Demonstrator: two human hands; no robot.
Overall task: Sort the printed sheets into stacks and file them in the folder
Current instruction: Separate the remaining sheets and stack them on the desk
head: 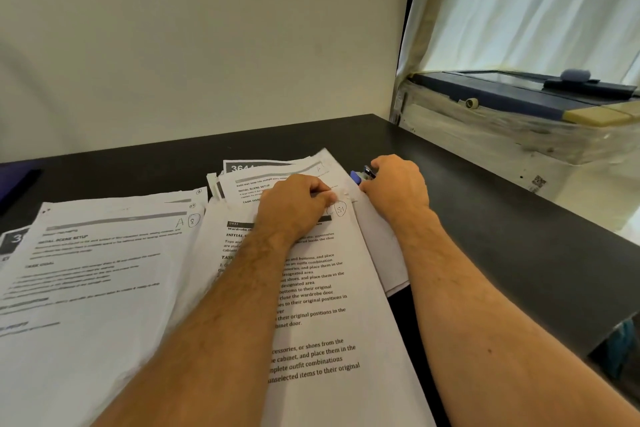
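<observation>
Printed sheets cover the black desk [485, 218]. A middle stack [322, 305] lies under both forearms, its top page marked "C 51" by hand. My left hand [294, 204] pinches that stack's top right corner. My right hand [398, 184] is curled round a blue and silver stapler [360, 175] just beyond the same corner. Left of this lies another stack [97, 253] marked "A 8". A third pile [263, 173] headed "364" sits behind the hands. No folder is in view.
A cream wall stands behind the desk. At the right, a plastic-wrapped machine [519, 121] with a dark blue top sits beside the desk, under a white curtain [536, 3]. A dark object [17, 180] lies at the desk's far left edge.
</observation>
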